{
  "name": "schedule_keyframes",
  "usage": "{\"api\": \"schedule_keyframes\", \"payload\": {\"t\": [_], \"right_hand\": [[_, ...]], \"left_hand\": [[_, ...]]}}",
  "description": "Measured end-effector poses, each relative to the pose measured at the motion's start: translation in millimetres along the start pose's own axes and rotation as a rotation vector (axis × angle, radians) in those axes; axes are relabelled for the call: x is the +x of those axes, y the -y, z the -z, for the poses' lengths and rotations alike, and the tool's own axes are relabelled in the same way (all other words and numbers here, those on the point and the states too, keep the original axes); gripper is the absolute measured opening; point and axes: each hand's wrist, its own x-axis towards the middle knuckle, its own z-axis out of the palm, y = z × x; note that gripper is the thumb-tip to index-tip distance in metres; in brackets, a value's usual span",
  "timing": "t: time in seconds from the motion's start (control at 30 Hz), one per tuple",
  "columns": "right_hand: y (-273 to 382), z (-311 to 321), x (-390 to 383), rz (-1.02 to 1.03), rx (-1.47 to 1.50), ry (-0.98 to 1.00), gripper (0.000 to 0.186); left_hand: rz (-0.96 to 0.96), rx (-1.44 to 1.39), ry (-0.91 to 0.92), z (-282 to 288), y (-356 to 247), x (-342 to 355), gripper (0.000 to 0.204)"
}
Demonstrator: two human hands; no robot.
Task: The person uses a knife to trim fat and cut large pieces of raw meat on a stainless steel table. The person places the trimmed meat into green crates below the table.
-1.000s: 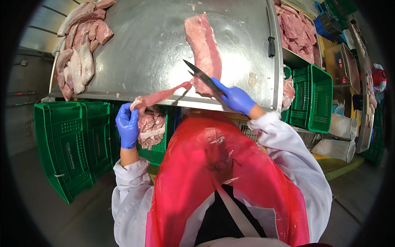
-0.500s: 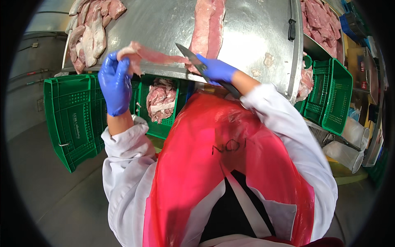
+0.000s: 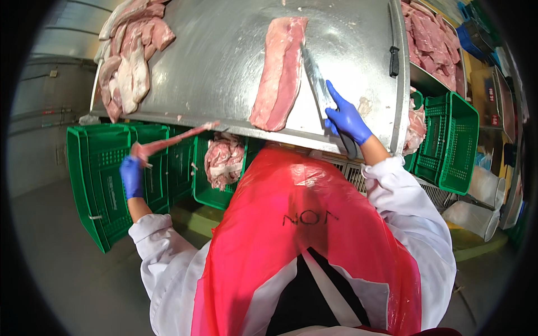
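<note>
My left hand, in a blue glove, is closed on one end of a long thin meat strip. The strip stretches up and right, its far end near the table edge, above the green crates. My right hand, also gloved in blue, grips a long-bladed knife by its dark handle, with the index finger extended. Its blade points away from me, next to the right side of a long slab of meat. That slab lies lengthwise on the metal table, its near end close to the front edge.
Meat pieces are piled at the table's left. Below the edge, one green crate holds trimmings, beside another green crate. At right are a second knife, a tray of meat slices and a green crate.
My left hand has moved down and left with the strip, which is now apart from the slab. My right hand has shifted right with the knife, its blade off the slab's near end.
</note>
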Motion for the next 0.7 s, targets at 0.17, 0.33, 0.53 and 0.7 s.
{"api": "schedule_keyframes", "payload": {"t": [0.17,0.33,0.53,0.7], "right_hand": [[-8,29,115,0.144,-0.218,-0.345,0.076],[46,28,220,0.104,-0.375,-0.4,0.081],[37,-1,235,-0.182,-0.774,-0.454,0.084],[61,-11,264,-0.218,-0.82,-0.548,0.084]], "left_hand": [[-0.265,0.184,0.35,-168,-94,58,0.066],[-0.887,0.031,0.274,-322,-328,123,0.061],[-0.907,0.02,0.333,-462,-454,188,0.055],[-0.897,-0.008,0.346,-461,-457,190,0.056]]}}
